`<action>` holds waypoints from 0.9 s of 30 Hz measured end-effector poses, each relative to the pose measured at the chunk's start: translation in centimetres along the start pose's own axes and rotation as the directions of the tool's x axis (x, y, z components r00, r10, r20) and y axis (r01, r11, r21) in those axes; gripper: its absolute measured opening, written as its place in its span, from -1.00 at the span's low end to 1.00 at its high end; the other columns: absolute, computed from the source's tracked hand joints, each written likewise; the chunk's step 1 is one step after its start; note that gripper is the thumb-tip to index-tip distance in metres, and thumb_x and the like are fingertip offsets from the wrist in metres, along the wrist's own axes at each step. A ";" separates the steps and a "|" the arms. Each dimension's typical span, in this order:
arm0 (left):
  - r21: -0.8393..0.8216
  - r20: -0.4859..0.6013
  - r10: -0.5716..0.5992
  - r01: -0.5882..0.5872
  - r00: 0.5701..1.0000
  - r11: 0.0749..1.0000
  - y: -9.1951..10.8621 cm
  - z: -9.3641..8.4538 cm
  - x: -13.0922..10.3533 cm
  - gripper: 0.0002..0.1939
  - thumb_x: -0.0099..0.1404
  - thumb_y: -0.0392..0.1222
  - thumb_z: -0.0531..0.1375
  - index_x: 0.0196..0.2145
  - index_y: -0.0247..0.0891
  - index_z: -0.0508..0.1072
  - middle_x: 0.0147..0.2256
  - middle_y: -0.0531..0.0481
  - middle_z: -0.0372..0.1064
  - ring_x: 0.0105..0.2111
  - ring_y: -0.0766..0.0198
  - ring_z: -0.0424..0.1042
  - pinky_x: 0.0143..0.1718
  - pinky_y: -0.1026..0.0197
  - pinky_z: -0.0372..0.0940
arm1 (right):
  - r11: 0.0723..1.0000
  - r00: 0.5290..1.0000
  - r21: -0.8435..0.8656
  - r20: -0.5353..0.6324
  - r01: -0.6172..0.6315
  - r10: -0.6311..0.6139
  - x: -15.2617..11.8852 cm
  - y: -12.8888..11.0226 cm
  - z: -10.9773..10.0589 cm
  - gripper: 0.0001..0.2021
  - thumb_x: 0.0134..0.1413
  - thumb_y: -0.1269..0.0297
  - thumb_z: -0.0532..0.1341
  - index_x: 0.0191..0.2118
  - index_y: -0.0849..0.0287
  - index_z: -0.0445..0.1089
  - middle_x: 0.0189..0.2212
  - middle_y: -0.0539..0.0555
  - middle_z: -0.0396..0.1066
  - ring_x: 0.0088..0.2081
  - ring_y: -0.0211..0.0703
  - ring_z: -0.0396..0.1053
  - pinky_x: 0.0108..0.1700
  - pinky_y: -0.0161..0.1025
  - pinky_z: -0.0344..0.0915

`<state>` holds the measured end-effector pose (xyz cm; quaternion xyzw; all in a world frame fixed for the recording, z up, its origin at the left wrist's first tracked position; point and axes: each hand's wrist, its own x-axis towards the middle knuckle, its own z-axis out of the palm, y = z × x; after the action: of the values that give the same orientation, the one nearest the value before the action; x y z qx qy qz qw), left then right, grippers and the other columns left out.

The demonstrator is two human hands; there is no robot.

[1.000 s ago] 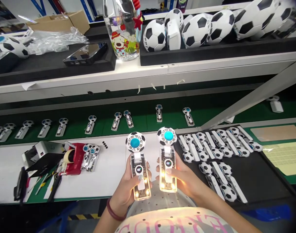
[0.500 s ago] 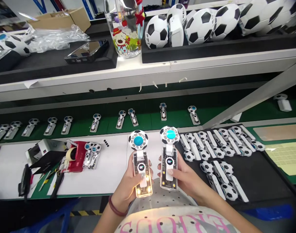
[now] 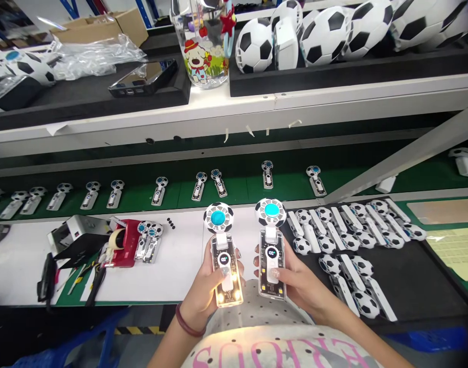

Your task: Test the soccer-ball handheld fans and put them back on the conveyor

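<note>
Bare white worktop [image 3: 180, 266] lies open left of the hands. Beyond it, red tape dispenser [image 3: 120, 249] and black pliers [image 3: 97, 278] crowd the left. Black foam tray [image 3: 410, 276] of football-patterned fans blocks the right.

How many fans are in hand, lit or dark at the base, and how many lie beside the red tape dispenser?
Lit-base fan, left hand: 1
Dark-base fan, right hand: 1
Fans beside red tape dispenser: 2
Total: 4

The small round display on the left handheld fan [image 3: 225, 258] is showing "100". The display on the right handheld fan [image 3: 271, 252] is glowing with digits too small to read. Pink letters on the person's shirt [image 3: 272, 352] are appearing upside down, unreadable.
</note>
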<state>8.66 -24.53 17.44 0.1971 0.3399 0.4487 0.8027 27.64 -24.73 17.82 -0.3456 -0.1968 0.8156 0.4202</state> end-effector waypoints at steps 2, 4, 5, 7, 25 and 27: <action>0.002 -0.004 0.000 0.000 1.000 1.000 0.1 0.1 -0.1 -0.43 0.09 -0.26 0.24 -0.02 0.02 0.07 -0.22 -0.02 0.25 -0.36 0.26 0.30 -0.44 0.21 0.24 | 1.000 1.000 0.003 -0.014 -0.005 0.005 -0.1 0.0 0.0 -0.08 -0.15 0.32 0.31 0.22 -0.15 -0.31 -0.30 -0.02 0.33 -0.25 -0.16 0.32 -0.20 -0.21 0.22; 0.003 -0.001 0.004 -0.004 1.000 1.000 0.1 0.1 -0.1 -0.46 0.09 -0.26 0.24 -0.04 -0.01 0.09 -0.22 -0.02 0.24 -0.37 0.26 0.30 -0.45 0.21 0.24 | 1.000 1.000 0.007 -0.014 -0.005 0.005 -0.1 0.1 -0.1 -0.08 -0.16 0.32 0.31 0.22 -0.15 -0.30 -0.30 -0.01 0.33 -0.28 -0.17 0.33 -0.23 -0.22 0.22; 0.001 0.003 0.007 -0.007 1.000 1.000 0.1 0.2 -0.1 -0.47 0.09 -0.27 0.23 -0.04 -0.02 0.09 -0.23 -0.02 0.24 -0.37 0.26 0.30 -0.45 0.21 0.24 | 1.000 1.000 0.007 -0.012 -0.005 0.005 -0.1 0.2 -0.1 -0.08 -0.16 0.32 0.31 0.22 -0.15 -0.30 -0.30 0.00 0.34 -0.28 -0.17 0.33 -0.24 -0.23 0.22; 0.000 0.009 0.007 -0.007 1.000 1.000 0.1 0.2 -0.1 -0.48 0.10 -0.28 0.22 -0.04 -0.02 0.09 -0.23 -0.02 0.24 -0.37 0.26 0.29 -0.45 0.22 0.23 | 1.000 1.000 0.010 -0.009 -0.006 0.006 -0.1 0.2 -0.2 -0.09 -0.16 0.31 0.32 0.22 -0.14 -0.29 -0.28 0.01 0.34 -0.26 -0.16 0.33 -0.24 -0.23 0.23; 0.018 0.027 0.041 -0.041 0.999 0.999 0.1 0.0 0.2 -0.52 0.15 -0.31 0.17 -0.04 -0.04 0.06 -0.22 -0.02 0.22 -0.37 0.28 0.29 -0.43 0.21 0.22 | 1.000 1.000 0.002 0.016 -0.006 0.006 0.0 0.1 -0.7 -0.31 -0.07 0.31 0.28 0.13 -0.10 -0.09 -0.25 0.04 0.35 -0.27 -0.18 0.34 -0.25 -0.23 0.23; 0.021 0.033 0.039 -0.039 0.999 0.999 0.1 0.0 0.2 -0.52 0.15 -0.30 0.17 -0.04 -0.05 0.06 -0.22 -0.02 0.22 -0.37 0.28 0.29 -0.43 0.20 0.23 | 1.000 1.000 -0.007 0.015 -0.010 0.010 0.0 0.1 -0.7 -0.34 -0.05 0.30 0.27 0.13 -0.09 -0.08 -0.25 0.05 0.36 -0.27 -0.18 0.35 -0.26 -0.24 0.23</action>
<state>8.66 -24.32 17.38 0.2198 0.3277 0.4572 0.7970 28.08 -24.73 17.28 -0.3417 -0.2011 0.8196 0.4136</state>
